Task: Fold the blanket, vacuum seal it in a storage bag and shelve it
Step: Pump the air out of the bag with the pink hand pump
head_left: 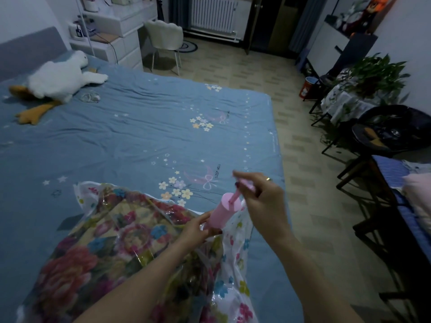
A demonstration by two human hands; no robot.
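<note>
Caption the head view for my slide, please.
Both hands work a pink hand pump on a bagged floral blanket.

You've got two bare hands in shot: the left hand [194, 229] and the right hand [261, 194]. One pink plastic hand pump [222, 213] is between them. One clear flower-printed plastic storage bag [235, 252] lies there, with one floral blanket [93, 252] inside. One white plush goose [58, 80] is on one blue sheeted bed [140, 127]. One white shell-backed chair [164, 36] stands beyond, and one red bucket [307, 88] too.
</note>
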